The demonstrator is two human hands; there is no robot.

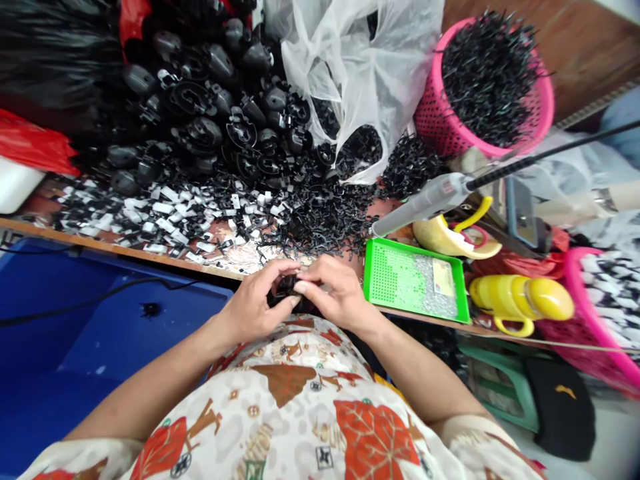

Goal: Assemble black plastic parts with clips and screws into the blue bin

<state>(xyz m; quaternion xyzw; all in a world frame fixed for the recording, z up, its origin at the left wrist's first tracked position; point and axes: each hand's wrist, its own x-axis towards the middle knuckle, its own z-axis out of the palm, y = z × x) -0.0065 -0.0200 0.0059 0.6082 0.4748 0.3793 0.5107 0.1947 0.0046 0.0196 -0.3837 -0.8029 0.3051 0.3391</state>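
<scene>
Close to my body, at the bench's front edge, my left hand [263,297] and my right hand [333,290] meet around a small black plastic part [287,287]. Fingers of both hands are closed on it, the right thumb pressing near its top. Much of the part is covered by the fingers, so its exact kind is unclear. Just beyond the hands lies a heap of small black plastic pieces [325,217]. White-and-black small parts [165,210] are spread to its left. Behind them rises a pile of rounded black housings [240,127].
A green tray [367,273] of tiny clear pieces sits right of my hands, beside a yellow bottle [520,297]. A grey electric screwdriver [425,203] slants above it. Pink baskets [435,100] hold parts at right. A blue bin [115,320] stands lower left.
</scene>
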